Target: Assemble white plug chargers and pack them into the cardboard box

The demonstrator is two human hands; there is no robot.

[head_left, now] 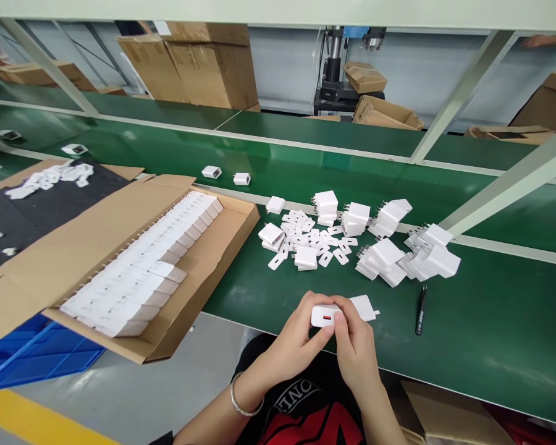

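A white USB charger (321, 316) is gripped between my two hands, its end face with a red-lined USB slot turned up toward me. The fingers of my left hand (301, 340) wrap its left side. My right hand (356, 337) holds the right side, with the thumb pressed on the end face. Just behind my right hand another white charger (363, 307) lies on the green bench. Farther back is a pile of small white slotted plates (301, 230), with stacks of white chargers (383, 258) around it.
At left, an open cardboard box (231, 250) holds rows of white chargers. Black tweezers (421, 312) lie at right. Two loose chargers (241, 178) sit beyond the metal rail. A black mat (9, 216) at far left bears more white plates. Slanted metal posts (505, 185) rise from the bench.
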